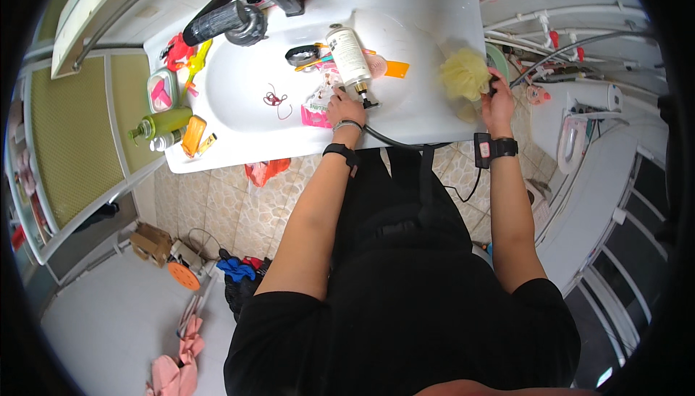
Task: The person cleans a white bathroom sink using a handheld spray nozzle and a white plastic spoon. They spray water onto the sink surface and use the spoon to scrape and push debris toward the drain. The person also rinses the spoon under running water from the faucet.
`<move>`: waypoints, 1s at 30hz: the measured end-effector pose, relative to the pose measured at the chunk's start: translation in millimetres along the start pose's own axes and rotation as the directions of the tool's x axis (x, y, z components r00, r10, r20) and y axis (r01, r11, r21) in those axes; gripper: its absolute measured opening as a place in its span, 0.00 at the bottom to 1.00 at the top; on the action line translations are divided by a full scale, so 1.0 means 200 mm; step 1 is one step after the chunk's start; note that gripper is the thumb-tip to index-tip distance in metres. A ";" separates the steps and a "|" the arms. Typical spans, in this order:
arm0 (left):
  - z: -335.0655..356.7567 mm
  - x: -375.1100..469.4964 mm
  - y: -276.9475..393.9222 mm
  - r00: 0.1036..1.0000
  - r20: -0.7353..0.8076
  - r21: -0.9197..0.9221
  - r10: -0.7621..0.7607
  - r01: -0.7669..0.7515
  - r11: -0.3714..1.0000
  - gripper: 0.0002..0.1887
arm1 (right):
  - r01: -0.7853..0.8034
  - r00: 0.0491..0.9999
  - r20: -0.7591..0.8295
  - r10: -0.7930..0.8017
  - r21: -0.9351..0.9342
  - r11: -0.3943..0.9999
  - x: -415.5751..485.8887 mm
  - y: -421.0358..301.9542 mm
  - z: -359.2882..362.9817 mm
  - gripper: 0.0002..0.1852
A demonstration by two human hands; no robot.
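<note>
My left hand rests at the near side of the sink, against a pink-and-white plastic packet. Just above it, a white pump bottle lies on its side, its black pump head beside my wrist. Whether the fingers grip anything there cannot be told. At the right end of the washbasin, my right hand has its fingers curled around a small dark object. A yellow mesh bath puff is right beside those fingers. Below the puff sits a small pale piece.
Around the bottle are a black oval brush, an orange card-like piece and a pink round pad. Dark red cord lies in the basin. A green pump bottle and soap box stand left. A black hose crosses the front edge.
</note>
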State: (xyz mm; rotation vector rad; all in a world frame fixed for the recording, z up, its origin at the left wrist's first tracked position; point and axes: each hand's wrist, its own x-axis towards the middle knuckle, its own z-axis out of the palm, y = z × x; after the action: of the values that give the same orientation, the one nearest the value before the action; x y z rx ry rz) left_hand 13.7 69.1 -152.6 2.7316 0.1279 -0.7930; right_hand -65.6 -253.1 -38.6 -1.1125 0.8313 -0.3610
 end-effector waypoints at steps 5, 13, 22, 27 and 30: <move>0.00 -0.05 0.02 0.999 -0.044 0.081 0.021 -0.017 0.997 0.42 | 0.033 0.980 -0.200 0.021 0.260 0.965 -0.03 -0.02 -0.35 0.19; 0.06 -0.18 0.04 0.987 -0.152 0.098 0.050 -0.035 0.995 0.44 | 0.062 0.922 -0.385 0.038 0.243 0.968 -0.11 -0.03 -0.75 0.20; 0.14 -0.40 0.01 0.923 -0.377 0.066 0.072 -0.051 0.997 0.45 | -0.013 0.930 -0.338 0.143 0.361 0.933 -0.14 0.08 -1.17 0.19; 0.18 -0.64 -0.08 0.853 -0.522 -0.012 0.000 -0.007 1.000 0.45 | -0.119 0.958 -0.211 0.193 0.319 0.940 -0.09 0.23 -1.39 0.17; 0.21 -0.84 -0.25 0.781 -0.623 -0.029 -0.037 0.025 0.999 0.44 | -0.191 0.963 -0.158 0.221 0.185 0.964 -0.05 0.35 -1.49 0.16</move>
State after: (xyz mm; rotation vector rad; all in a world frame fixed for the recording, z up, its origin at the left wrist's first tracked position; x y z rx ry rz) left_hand -158.7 102.4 -109.2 2.8631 0.3156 0.1495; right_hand -303.3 -407.7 -153.2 -0.8351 1.0452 -0.3519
